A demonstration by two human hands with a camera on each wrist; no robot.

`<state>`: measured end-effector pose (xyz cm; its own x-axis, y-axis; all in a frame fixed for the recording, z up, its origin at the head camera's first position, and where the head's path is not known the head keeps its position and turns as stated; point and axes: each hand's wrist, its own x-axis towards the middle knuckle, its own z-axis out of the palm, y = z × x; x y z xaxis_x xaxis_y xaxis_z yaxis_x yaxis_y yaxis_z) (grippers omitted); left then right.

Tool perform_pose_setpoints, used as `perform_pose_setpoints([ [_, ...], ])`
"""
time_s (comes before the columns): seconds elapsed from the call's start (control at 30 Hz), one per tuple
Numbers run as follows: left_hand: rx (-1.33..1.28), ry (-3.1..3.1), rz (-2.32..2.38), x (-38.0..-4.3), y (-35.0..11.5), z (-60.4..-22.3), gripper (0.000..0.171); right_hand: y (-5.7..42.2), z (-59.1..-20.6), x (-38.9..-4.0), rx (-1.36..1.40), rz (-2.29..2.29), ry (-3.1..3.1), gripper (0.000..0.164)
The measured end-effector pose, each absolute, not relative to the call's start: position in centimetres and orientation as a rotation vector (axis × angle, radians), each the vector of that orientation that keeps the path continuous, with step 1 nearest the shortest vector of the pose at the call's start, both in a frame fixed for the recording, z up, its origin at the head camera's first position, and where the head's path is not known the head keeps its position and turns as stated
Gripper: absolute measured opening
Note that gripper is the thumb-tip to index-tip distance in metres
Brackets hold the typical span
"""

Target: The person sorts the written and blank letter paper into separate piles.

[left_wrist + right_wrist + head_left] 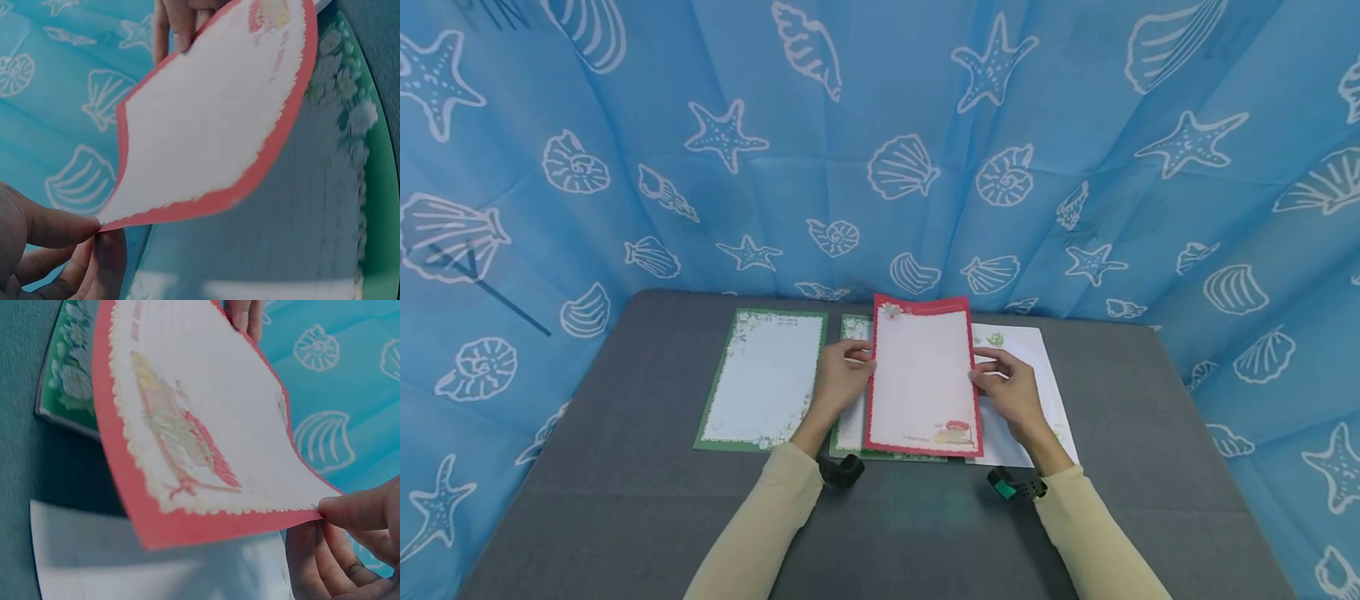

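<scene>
Both hands hold up a red-bordered sheet of writing paper, which has a white middle and a small printed picture in its lower right corner. My left hand pinches its left edge between thumb and fingers. At the opposite edge, the thumb and fingers of my right hand pinch it too. In the left wrist view the red-bordered sheet bends in a curve, raised above a green-bordered sheet. The right wrist view shows a white sheet under its near edge.
Another green-bordered sheet lies on the grey table to the left. A white sheet with small green prints lies on the right, partly covered. Behind the table hangs a blue curtain with white shells and starfish.
</scene>
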<state>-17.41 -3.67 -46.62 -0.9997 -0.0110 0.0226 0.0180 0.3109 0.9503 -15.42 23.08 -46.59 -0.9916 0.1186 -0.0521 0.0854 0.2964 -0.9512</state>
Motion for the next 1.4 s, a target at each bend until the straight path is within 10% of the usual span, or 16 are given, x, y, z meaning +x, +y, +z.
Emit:
perform_pose_setpoints([
  [1.4,-0.008,-2.753,-1.728,-18.0,8.5,-48.1,0.024,34.1,-47.1,-13.5,-0.372,1.545,-2.652,0.044],
])
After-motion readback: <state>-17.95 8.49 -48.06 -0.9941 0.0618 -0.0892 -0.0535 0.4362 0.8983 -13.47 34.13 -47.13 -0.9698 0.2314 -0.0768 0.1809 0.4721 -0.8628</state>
